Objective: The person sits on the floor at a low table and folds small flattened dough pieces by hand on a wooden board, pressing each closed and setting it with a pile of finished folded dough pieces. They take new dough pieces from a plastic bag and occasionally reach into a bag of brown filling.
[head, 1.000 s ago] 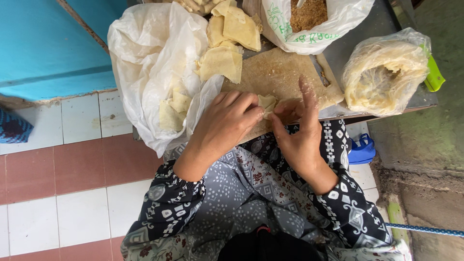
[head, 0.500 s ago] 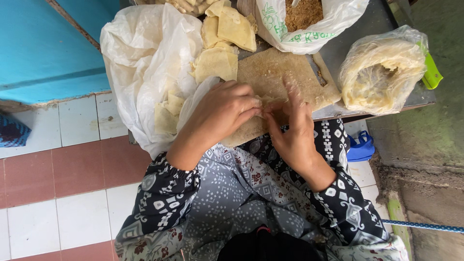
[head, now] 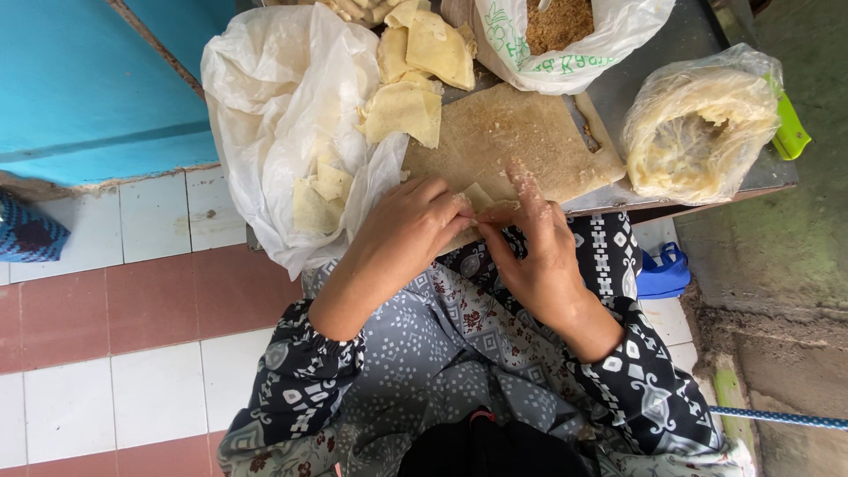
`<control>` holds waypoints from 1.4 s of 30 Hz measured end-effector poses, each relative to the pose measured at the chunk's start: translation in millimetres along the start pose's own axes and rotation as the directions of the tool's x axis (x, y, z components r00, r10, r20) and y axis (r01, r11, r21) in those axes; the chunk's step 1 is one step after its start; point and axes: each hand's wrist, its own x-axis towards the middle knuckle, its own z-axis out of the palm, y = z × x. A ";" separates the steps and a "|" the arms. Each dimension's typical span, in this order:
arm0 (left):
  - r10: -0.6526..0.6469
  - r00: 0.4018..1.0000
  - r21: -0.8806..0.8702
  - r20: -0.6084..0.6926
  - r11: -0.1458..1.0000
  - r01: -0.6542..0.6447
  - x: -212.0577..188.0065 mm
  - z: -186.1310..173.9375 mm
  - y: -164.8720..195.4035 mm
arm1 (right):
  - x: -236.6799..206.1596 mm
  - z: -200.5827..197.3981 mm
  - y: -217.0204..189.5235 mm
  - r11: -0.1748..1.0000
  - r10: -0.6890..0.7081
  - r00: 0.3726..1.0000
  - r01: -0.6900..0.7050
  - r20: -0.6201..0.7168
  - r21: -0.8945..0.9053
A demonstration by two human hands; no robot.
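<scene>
Two hands work at the near edge of one wooden board (head: 521,141): a left hand (head: 411,234) and a right hand (head: 534,256), pinching one small folded pastry (head: 479,196) between them. Three plastic bags are in view: one (head: 283,115) at the board's left edge, one (head: 609,35) at its far edge, one (head: 698,132) at its right. Three folded pastries (head: 415,62) lie loose at the board's far left corner.

A home food-preparation spot: beyond the hands (head: 477,234) a wooden cutting board (head: 521,141) and dough-filled plastic bags (head: 698,124); red-and-white tiled floor (head: 132,327) left of them.
</scene>
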 end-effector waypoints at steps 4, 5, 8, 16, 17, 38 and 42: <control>-0.118 0.993 -0.055 -0.008 0.992 0.117 -2.2 2.7 4.0 | -1.9 0.6 -3.1 0.980 0.143 0.989 -0.146 0.030 0.138; -0.153 0.988 -0.069 0.005 0.986 0.153 -1.7 3.2 5.1 | -0.9 1.2 -2.7 0.975 0.168 0.985 -0.170 0.032 0.141; -0.249 0.968 -0.159 -0.017 0.957 0.244 0.3 4.5 8.8 | 4.5 3.0 0.9 0.962 0.208 0.977 -0.213 0.048 0.171; 0.007 0.996 0.207 -0.086 0.978 0.011 -13.2 1.8 14.3 | 5.9 3.5 -0.1 0.999 -0.024 1.000 0.024 0.016 -0.026; 0.036 0.997 0.247 -0.069 0.969 -0.018 -15.9 0.8 13.4 | 5.3 3.0 -0.8 0.999 -0.047 0.999 0.048 0.024 -0.025; 0.004 0.988 0.200 -0.155 0.979 0.027 -13.4 22.5 8.1 | 0.4 14.8 6.5 0.999 0.029 0.997 -0.030 -0.075 -0.015; 0.048 0.990 0.307 -0.133 0.952 -0.005 -29.3 20.3 15.4 | -6.5 8.0 -4.1 0.984 -0.109 0.988 0.091 -0.111 -0.152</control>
